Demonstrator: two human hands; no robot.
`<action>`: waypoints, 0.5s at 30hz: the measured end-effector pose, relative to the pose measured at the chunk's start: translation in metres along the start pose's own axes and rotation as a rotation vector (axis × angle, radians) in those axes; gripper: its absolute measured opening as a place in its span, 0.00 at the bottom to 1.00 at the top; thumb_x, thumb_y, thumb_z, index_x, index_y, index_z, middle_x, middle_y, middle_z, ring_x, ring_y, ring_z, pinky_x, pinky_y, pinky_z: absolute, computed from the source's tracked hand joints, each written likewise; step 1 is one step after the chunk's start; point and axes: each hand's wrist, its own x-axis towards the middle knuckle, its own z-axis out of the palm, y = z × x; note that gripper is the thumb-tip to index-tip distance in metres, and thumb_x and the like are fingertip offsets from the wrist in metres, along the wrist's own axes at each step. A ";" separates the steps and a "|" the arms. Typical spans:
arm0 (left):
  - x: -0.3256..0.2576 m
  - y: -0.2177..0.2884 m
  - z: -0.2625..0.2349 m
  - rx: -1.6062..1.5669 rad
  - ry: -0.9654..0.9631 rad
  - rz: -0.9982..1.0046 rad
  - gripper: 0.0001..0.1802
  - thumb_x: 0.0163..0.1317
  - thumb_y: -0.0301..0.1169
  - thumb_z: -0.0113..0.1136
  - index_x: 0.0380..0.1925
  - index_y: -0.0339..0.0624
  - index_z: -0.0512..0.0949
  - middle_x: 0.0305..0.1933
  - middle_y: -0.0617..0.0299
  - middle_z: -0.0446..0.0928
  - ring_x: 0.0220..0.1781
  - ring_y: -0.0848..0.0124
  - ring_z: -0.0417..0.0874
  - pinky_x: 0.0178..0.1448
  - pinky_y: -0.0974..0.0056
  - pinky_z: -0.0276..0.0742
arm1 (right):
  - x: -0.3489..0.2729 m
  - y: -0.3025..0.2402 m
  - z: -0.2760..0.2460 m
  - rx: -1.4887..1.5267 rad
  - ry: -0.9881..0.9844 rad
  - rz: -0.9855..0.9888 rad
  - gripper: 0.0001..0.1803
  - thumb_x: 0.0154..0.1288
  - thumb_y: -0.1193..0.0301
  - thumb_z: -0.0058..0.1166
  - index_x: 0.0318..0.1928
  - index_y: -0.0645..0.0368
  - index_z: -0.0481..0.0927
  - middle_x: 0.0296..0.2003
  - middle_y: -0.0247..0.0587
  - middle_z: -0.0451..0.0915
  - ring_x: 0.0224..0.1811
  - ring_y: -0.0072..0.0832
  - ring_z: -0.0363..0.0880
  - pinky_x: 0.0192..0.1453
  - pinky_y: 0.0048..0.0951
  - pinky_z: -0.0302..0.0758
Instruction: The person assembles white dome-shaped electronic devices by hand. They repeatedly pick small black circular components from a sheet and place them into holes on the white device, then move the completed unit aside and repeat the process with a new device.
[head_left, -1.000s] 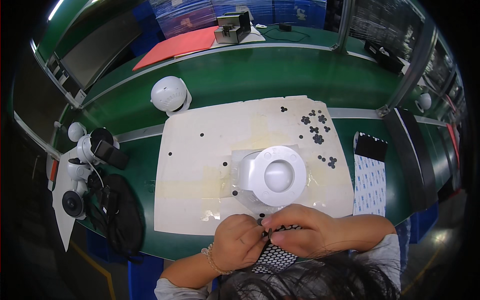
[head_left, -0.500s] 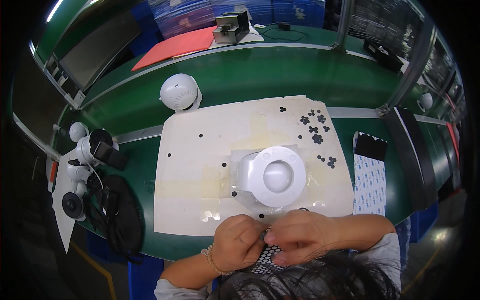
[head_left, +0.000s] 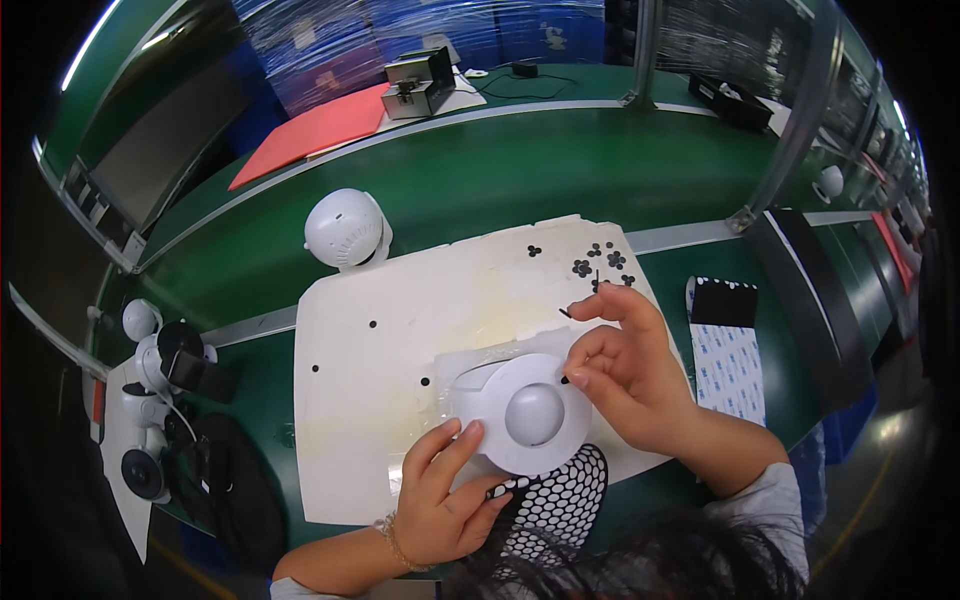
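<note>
A white plastic device with a flat ring and a recessed round middle lies on the cream board. My left hand grips the edge of a black sheet covered in white round spots. Two of its fingertips also rest against the device's left rim. My right hand is raised over the ring's right side. A small black round pad sits at its thumb tip, by the ring, and another dark piece is at its raised index fingertip. Both seem to be adhesive pads.
Loose black dots and clusters lie on the cream board. A white domed device stands behind it. White cameras and a black bag are at left. A backing strip and long black box lie at right.
My hands have parted from working together on the spotted sheet. The left keeps the sheet and touches the device; the right has risen to the ring with small black pads. The view has shifted.
</note>
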 end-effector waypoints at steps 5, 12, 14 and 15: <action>-0.012 -0.005 0.013 0.002 0.067 -0.005 0.11 0.46 0.33 0.63 0.32 0.45 0.79 0.57 0.50 0.64 0.56 0.54 0.62 0.55 0.58 0.62 | -0.001 0.002 -0.002 -0.029 -0.018 -0.003 0.35 0.56 0.88 0.42 0.63 0.58 0.46 0.52 0.49 0.60 0.39 0.21 0.71 0.45 0.23 0.71; -0.020 -0.010 0.020 -0.064 0.083 -0.025 0.13 0.43 0.35 0.66 0.32 0.48 0.79 0.57 0.56 0.64 0.56 0.59 0.61 0.51 0.59 0.62 | -0.001 0.005 0.000 -0.050 -0.006 -0.044 0.36 0.56 0.88 0.43 0.63 0.58 0.46 0.51 0.49 0.61 0.39 0.21 0.72 0.42 0.21 0.70; -0.021 -0.010 0.021 -0.050 0.094 -0.010 0.14 0.42 0.35 0.66 0.32 0.49 0.80 0.57 0.57 0.64 0.56 0.59 0.62 0.49 0.59 0.62 | -0.002 0.005 0.001 -0.040 0.004 -0.037 0.36 0.55 0.88 0.43 0.63 0.58 0.46 0.50 0.49 0.61 0.39 0.22 0.73 0.41 0.21 0.71; -0.022 -0.011 0.022 -0.043 0.100 -0.002 0.14 0.42 0.36 0.66 0.32 0.49 0.80 0.57 0.57 0.64 0.56 0.60 0.62 0.49 0.59 0.62 | -0.002 0.005 0.001 -0.035 0.009 -0.034 0.36 0.55 0.89 0.43 0.63 0.58 0.46 0.50 0.50 0.61 0.39 0.22 0.73 0.40 0.21 0.71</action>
